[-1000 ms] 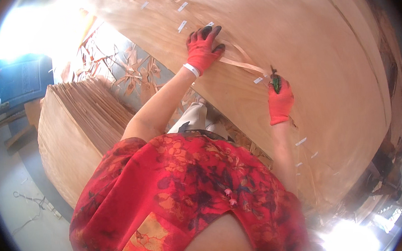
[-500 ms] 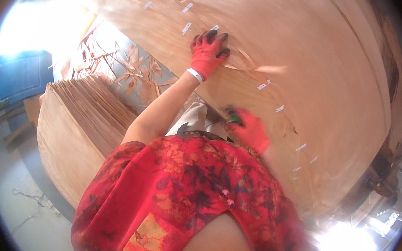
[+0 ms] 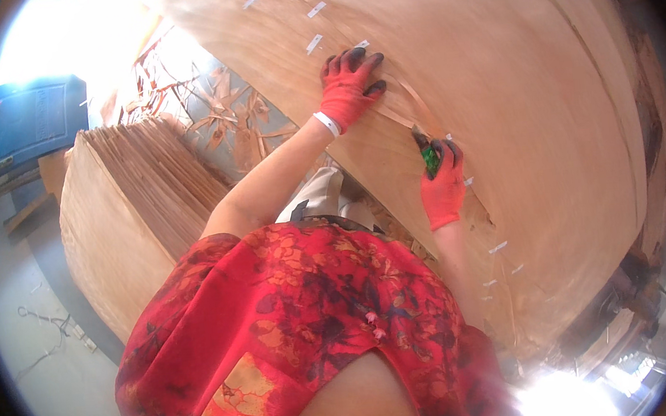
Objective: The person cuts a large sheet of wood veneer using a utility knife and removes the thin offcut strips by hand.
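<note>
My left hand [image 3: 349,89], in a red glove with dark fingertips, lies with spread fingers on a large thin sheet of wood veneer [image 3: 512,100]. A narrow loose strip of veneer [image 3: 412,100] runs beside it along a split in the sheet. Closed round a small green-handled tool [image 3: 430,160] is my gloved right hand [image 3: 444,180], over the sheet near the strip's lower end. The tool's dark tip points away from me, toward the split; its exact kind is not clear. Small white tape pieces [image 3: 315,43] are stuck along the sheet in a broken row.
To my left stands a thick stack of veneer sheets [image 3: 115,217]. Torn veneer scraps [image 3: 237,129] litter the floor between it and the sheet. A blue cabinet-like box [image 3: 29,122] is at the far left. Strong glare comes from the upper left and lower right.
My right hand has moved away from my body, from the sheet's near edge to the split, with the green-handled tool in it. My left hand has stayed almost in place.
</note>
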Motion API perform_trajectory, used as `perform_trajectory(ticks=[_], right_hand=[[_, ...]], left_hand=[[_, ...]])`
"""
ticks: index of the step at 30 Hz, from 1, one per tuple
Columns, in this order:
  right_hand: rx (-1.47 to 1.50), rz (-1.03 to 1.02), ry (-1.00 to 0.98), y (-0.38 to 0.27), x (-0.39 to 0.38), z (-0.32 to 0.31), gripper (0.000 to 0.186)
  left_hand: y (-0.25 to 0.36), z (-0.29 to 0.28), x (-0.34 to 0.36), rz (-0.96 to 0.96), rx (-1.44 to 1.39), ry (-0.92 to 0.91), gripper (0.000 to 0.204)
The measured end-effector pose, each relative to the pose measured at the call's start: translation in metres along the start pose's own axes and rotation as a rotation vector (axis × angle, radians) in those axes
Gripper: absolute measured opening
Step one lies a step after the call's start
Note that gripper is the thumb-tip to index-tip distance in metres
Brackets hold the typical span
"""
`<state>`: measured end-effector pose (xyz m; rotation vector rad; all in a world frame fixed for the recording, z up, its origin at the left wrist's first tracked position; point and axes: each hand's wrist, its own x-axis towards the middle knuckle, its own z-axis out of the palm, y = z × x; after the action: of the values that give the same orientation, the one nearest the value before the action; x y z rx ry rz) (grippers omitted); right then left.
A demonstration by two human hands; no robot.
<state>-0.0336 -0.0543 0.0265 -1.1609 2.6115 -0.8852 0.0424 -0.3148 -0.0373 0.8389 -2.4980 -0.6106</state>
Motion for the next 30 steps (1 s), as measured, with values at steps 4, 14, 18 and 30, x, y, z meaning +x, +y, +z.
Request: perform_trajectory(ticks=[4, 14, 18, 30], right_hand=[[-0.051, 0.154, 0.007, -0.003, 0.019, 0.011, 0.055], [0.722, 0.062, -0.602, -0.043, 0.023, -0.019, 0.036], [0.628, -0.177, -0.862, -0.02, -0.027, -0.005, 0.035], [-0.149, 0.084, -0.168, 0.007, 0.106, 0.017, 0.032]], left_hand=[[0.002, -0.002, 0.001, 0.016, 0.022, -0.013, 0.062], [0.001, -0.002, 0.003, -0.041, -0.046, -0.03, 0.068], [0.005, -0.005, 0.001, -0.032, -0.05, -0.013, 0.068], [0.001, -0.003, 0.002, -0.032, -0.047, 0.0, 0.075]])
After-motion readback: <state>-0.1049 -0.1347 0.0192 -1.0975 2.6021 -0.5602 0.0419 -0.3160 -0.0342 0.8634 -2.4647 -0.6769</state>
